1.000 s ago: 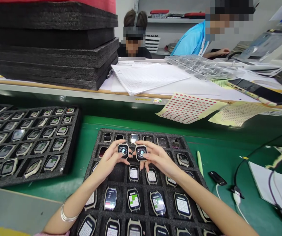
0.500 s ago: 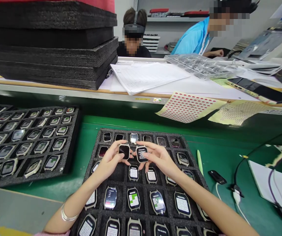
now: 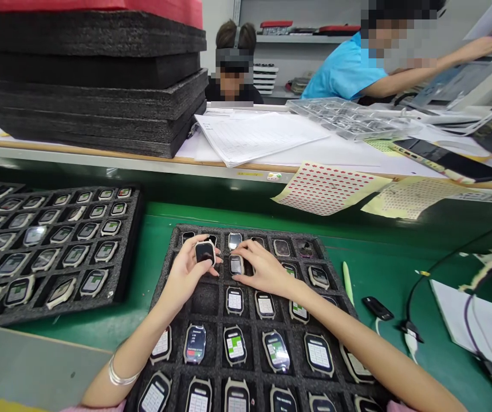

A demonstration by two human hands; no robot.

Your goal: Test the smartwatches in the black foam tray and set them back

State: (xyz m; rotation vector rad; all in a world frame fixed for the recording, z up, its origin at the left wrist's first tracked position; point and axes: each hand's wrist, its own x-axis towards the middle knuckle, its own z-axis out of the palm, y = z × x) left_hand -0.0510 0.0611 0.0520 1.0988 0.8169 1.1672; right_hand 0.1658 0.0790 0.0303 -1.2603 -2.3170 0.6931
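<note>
Squarish watch (image 3: 236, 264) now in grainy foam (image 3: 205, 299)

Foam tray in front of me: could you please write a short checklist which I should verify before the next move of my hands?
1. Left hand has a firm-looking grip on its raised watch: ok, thumb and fingers are on it.
2. Raised watch's screen is lit: not ok, it looks dark.
3. Watch at the right hand is fully seated in the foam tray: cannot tell, the fingers and the angle hide its depth.
4. Right hand has let go: cannot tell, thumb and fingers are at that watch's edges.
5. Green stick is outside the tray: ok, it lies beside the right edge.
</note>
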